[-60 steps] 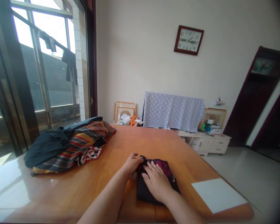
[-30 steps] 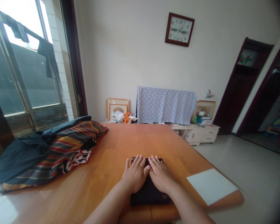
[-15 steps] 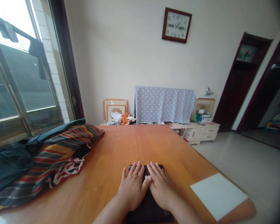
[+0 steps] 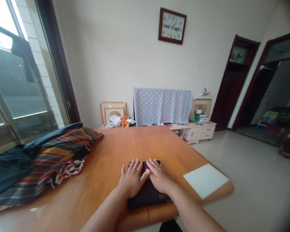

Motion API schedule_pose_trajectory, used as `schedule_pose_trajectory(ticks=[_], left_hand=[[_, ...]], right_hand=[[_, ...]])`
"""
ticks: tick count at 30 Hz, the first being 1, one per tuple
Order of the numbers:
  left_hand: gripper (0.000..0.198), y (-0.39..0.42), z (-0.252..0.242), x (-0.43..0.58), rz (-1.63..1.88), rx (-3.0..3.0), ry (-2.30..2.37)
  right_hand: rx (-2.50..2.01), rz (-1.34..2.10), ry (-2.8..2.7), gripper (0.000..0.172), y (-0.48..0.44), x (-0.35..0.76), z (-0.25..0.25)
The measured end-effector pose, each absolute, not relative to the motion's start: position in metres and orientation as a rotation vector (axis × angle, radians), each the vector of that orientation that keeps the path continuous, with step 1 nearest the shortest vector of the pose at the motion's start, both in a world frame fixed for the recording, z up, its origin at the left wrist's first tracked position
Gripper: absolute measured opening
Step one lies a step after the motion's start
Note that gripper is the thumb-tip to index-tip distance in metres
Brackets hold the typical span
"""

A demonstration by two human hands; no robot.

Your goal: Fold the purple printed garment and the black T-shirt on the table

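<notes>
A dark folded garment (image 4: 147, 195) with faint lettering lies near the front edge of the wooden table (image 4: 159, 143). My left hand (image 4: 132, 180) rests flat on its left part, fingers stretched out and pointing away from me. My right hand (image 4: 159, 177) lies on the right part, also with straight fingers. The two thumbs meet or overlap in the middle. A small patch of pink-red shows on the garment between the hands. Much of its upper surface is hidden under my palms.
Crumpled clothes (image 4: 48, 158), striped and dark, are heaped on the table's left side. A pale sheet (image 4: 206, 181) lies at the right corner. Beyond the table, a low white cabinet (image 4: 199, 132) stands against the wall beside a dotted cloth (image 4: 163, 106).
The view has tilted down and turned right, so the table's front edge and more of the garment show. Both hands stay flat on the garment.
</notes>
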State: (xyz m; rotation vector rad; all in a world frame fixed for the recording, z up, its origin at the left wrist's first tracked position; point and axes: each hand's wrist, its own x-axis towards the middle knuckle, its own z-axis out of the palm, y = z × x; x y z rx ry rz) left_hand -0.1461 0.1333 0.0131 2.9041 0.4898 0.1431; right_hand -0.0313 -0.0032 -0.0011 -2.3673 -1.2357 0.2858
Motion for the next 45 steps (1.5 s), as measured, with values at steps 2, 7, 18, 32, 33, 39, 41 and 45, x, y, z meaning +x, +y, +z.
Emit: schedule_pose_trajectory(ticks=[2,7,18,32,33,39,41,45], left_hand=[[0.086,0.132,0.014,-0.147,0.134,2.916,0.488],[0.087,0.130,0.015,-0.146,0.103,2.953,0.487],[0.078,0.125,0.036,-0.145,0.132,3.039,0.410],[0.080,0.098,0.018,-0.145,0.115,3.030,0.247],[0.081,0.098,0.018,-0.145,0.114,3.030,0.252],[0.082,0.095,0.020,-0.146,0.118,3.033,0.250],[0.083,0.095,0.019,-0.145,0.131,3.039,0.242],[0.082,0.094,0.018,-0.145,0.147,3.051,0.253]], right_hand=[[-2.398,0.259,-1.190,0.062,-0.010,-0.033,-0.001],[-2.515,0.236,-1.075,0.066,-0.028,-0.039,0.002],[-2.389,0.043,-0.783,0.064,-0.080,-0.019,0.002],[-2.565,0.058,-1.006,0.067,-0.090,-0.083,-0.004],[-2.581,0.050,-0.994,0.066,-0.093,-0.081,-0.005],[-2.561,-0.049,-0.796,0.058,-0.111,-0.056,-0.003],[-2.507,-0.118,-0.741,0.057,-0.113,-0.054,0.000],[-2.415,-0.155,-0.890,0.055,-0.106,-0.068,0.001]])
